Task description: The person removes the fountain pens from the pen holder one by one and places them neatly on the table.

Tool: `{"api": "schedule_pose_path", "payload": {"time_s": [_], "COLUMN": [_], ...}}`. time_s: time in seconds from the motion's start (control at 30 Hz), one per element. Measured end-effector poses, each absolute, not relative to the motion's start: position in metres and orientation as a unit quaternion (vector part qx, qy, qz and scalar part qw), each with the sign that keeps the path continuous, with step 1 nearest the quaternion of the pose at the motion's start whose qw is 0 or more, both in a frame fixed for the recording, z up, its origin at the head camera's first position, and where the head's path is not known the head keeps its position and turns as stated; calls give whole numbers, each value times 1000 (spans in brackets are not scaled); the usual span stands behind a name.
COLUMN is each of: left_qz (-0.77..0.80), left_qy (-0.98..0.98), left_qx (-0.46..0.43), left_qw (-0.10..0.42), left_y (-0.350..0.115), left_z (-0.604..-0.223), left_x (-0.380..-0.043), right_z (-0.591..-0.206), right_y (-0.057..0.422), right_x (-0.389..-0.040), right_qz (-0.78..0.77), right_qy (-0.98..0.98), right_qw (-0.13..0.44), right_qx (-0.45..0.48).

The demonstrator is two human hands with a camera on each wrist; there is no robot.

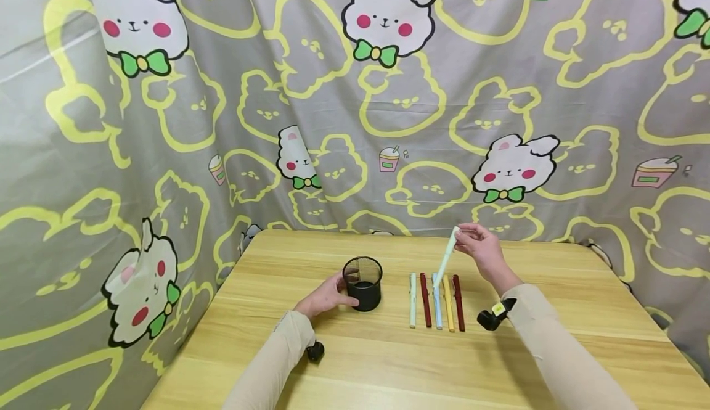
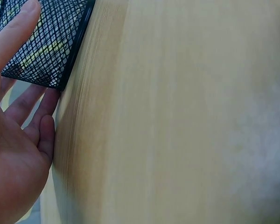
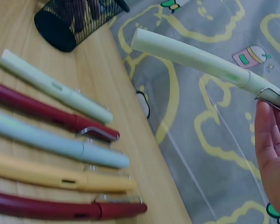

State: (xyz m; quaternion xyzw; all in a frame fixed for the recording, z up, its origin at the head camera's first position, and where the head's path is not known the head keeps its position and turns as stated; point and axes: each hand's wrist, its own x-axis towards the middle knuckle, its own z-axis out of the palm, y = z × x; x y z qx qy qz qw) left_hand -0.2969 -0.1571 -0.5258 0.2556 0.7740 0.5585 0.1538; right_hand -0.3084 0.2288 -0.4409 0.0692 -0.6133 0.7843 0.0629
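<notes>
My left hand (image 1: 328, 296) grips a black mesh pen cup (image 1: 366, 296), thumb on the near side and fingers round the back. In the left wrist view the thumb lies along the cup's mesh wall (image 2: 60, 37). My right hand (image 1: 481, 250) pinches a pale green pen (image 1: 447, 256) by its clip end, tilted with the other end down over the row of pens. The right wrist view shows this pen (image 3: 191, 58) with its metal clip by the fingers.
Between the hands several pens lie side by side: pale green (image 1: 413, 302), dark red (image 1: 426, 302), light blue (image 1: 438, 311), yellow (image 1: 448, 305) and another dark red (image 1: 458, 305). The wooden table (image 1: 355, 367) ends at a patterned curtain (image 1: 333, 102) behind and left.
</notes>
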Motion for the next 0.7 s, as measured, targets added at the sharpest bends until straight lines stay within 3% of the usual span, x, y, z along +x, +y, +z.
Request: {"api": "schedule_pose_path", "payload": {"time_s": [0.7], "left_qz": [561], "left_qy": [769], "left_qx": [263], "left_qw": [154], "left_y": [-155], "left_z": [-514], "left_x": [-289], "right_z": [-465], "right_y": [279], "right_x": [-301], "right_qz": [695], "right_qy": [-715], "right_qw": [11], "right_qx": [76]}}
